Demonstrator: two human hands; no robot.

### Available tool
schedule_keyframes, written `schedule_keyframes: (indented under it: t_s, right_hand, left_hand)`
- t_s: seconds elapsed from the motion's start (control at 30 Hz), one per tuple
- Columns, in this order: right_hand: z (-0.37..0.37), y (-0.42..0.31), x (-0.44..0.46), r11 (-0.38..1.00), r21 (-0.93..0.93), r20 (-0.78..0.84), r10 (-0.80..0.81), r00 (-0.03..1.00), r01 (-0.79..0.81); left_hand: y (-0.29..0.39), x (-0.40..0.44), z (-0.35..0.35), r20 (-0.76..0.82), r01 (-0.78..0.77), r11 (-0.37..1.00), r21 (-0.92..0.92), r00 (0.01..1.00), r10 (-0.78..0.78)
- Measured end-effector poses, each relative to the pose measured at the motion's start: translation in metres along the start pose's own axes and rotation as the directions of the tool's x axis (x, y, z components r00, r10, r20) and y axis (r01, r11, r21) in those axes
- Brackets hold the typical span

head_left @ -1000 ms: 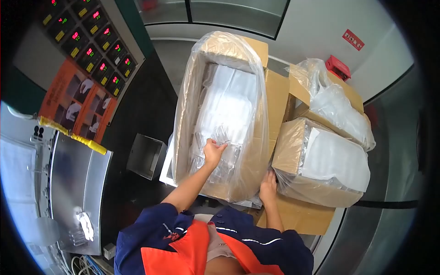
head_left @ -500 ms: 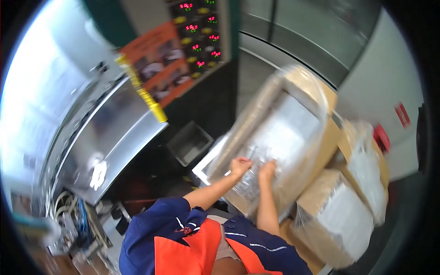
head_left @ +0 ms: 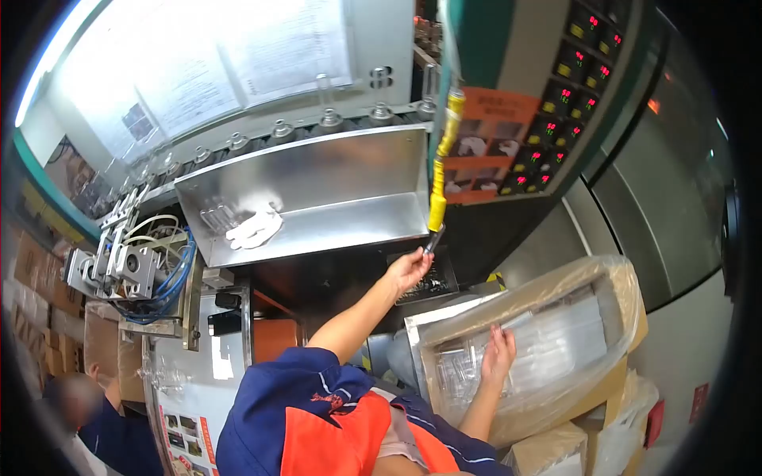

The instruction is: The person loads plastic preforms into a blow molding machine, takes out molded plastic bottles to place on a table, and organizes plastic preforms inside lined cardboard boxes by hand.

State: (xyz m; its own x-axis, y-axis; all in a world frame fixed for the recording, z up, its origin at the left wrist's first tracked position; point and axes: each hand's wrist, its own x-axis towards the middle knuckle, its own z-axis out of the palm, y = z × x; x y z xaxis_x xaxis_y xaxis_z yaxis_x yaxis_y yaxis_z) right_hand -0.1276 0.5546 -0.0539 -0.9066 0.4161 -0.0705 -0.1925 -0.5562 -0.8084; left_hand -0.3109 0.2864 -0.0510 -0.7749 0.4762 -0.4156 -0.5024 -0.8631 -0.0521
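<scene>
Hanging by the right end of the metal trough (head_left: 357, 218), the yellow-wrapped hose (head_left: 438, 174) ends in a dark tip (head_left: 434, 240). Left hand (head_left: 409, 271): thumb and fingers drawn together at that tip; cannot tell whether they grip it. Metal bin (head_left: 449, 270) just below. Right hand (head_left: 498, 354): half unfurled, fingers loosely bent, bare, above the plastic-lined carton (head_left: 548, 404). Clear glass pieces (head_left: 459, 368) lie inside, left of a white sheet (head_left: 567, 333). White glove (head_left: 255, 230) rests in trough.
</scene>
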Motion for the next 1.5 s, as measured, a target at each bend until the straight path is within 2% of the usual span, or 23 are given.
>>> schedule_keyframes:
  t_s: [0.1,0.13,0.23,0.3,0.43,0.53,0.57,0.63,0.7,0.77,0.8,0.83,0.9,0.93,0.97,1.0,1.03,1.13,1.23,1.27,1.37,1.43,1.5]
  right_hand:
    - [0.106,0.014,0.037,0.982,0.086,0.182,0.15,0.972,-0.167]
    - [0.138,0.021,0.046,0.969,0.096,0.229,0.203,0.952,-0.229]
    - [0.158,0.102,0.105,0.837,0.122,0.219,0.501,0.837,-0.533]
    - [0.175,0.112,0.104,0.792,0.164,0.231,0.549,0.804,-0.588]
    - [0.175,0.128,0.083,0.711,0.294,0.289,0.572,0.768,-0.639]
    - [0.17,0.129,0.041,0.769,0.319,0.317,0.464,0.827,-0.554]
    - [0.179,0.117,0.021,0.761,0.324,0.46,0.393,0.796,-0.563]
    - [0.217,0.1,-0.007,0.848,0.208,0.394,0.384,0.835,-0.488]
    - [0.303,0.072,-0.018,0.981,0.119,0.426,0.089,0.9,-0.153]
    - [0.361,0.051,-0.001,0.987,0.003,0.571,-0.135,0.81,0.163]
    - [0.389,0.04,0.014,0.92,-0.144,0.574,-0.224,0.788,0.366]
    - [0.423,0.027,0.025,0.744,-0.173,0.59,-0.446,0.673,0.645]
    - [0.468,0.009,0.055,0.47,-0.355,0.534,-0.608,0.587,0.808]
    - [0.481,0.003,0.074,0.196,-0.443,0.568,-0.693,0.443,0.875]
    - [0.496,-0.002,0.084,0.187,-0.482,0.559,-0.687,0.465,0.856]
    - [0.504,-0.003,0.099,0.098,-0.511,0.595,-0.677,0.433,0.854]
    - [0.507,-0.004,0.114,0.006,-0.532,0.632,-0.662,0.402,0.847]
    - [0.51,-0.005,0.138,0.039,-0.673,0.604,-0.547,0.579,0.739]
    - [0.518,-0.015,0.137,0.009,-0.779,0.58,-0.369,0.727,0.627]
    - [0.521,-0.026,0.132,0.044,-0.813,0.56,-0.208,0.802,0.58]
    - [0.502,-0.01,0.124,-0.071,-0.676,0.655,-0.515,0.553,0.734]
    - [0.5,-0.015,0.096,-0.025,-0.594,0.62,-0.651,0.438,0.804]
    - [0.495,-0.011,0.075,0.185,-0.554,0.558,-0.642,0.527,0.812]
  left_hand:
    - [0.002,-0.037,-0.021,0.062,0.124,0.992,0.027,0.99,-0.125]
    - [0.001,-0.058,-0.026,0.031,0.088,0.991,0.098,0.995,-0.092]
    - [0.013,-0.13,-0.052,0.014,0.116,0.99,0.081,0.993,-0.117]
    - [0.031,-0.178,-0.066,0.06,0.104,0.992,0.075,0.992,-0.109]
    - [0.078,-0.253,-0.062,0.167,-0.14,0.978,0.153,0.979,0.114]
    - [0.108,-0.287,-0.029,0.293,-0.327,0.924,0.197,0.919,0.263]
    - [0.118,-0.294,-0.016,0.322,-0.392,0.879,0.272,0.898,0.3]
    - [0.134,-0.309,0.016,0.378,-0.542,0.731,0.414,0.833,0.403]
    - [0.15,-0.316,0.047,0.447,-0.654,0.542,0.528,0.757,0.477]
    - [0.168,-0.308,0.076,0.527,-0.746,0.27,0.609,0.634,0.565]
    - [0.173,-0.308,0.095,0.57,-0.783,0.206,0.586,0.58,0.583]
    - [0.179,-0.305,0.112,0.593,-0.8,0.148,0.581,0.541,0.596]
    - [0.187,-0.295,0.139,0.657,-0.834,-0.037,0.55,0.405,0.636]
    - [0.188,-0.288,0.154,0.665,-0.835,-0.107,0.539,0.345,0.663]
    - [0.189,-0.28,0.167,0.673,-0.829,-0.179,0.529,0.282,0.684]
    - [0.193,-0.273,0.177,0.742,-0.78,-0.353,0.517,0.203,0.639]
    - [0.194,-0.261,0.186,0.781,-0.785,-0.42,0.455,0.125,0.612]
    - [0.19,-0.249,0.224,0.748,-0.608,-0.529,0.592,0.171,0.641]
    - [0.198,-0.219,0.246,0.798,-0.401,-0.713,0.575,0.081,0.598]
    - [0.2,-0.209,0.252,0.808,-0.343,-0.743,0.575,0.095,0.582]
    - [0.2,-0.184,0.267,0.799,-0.203,-0.773,0.601,0.176,0.574]
    - [0.199,-0.17,0.269,0.804,-0.206,-0.78,0.591,0.23,0.549]
    - [0.199,-0.16,0.27,0.796,-0.184,-0.779,0.599,0.242,0.555]
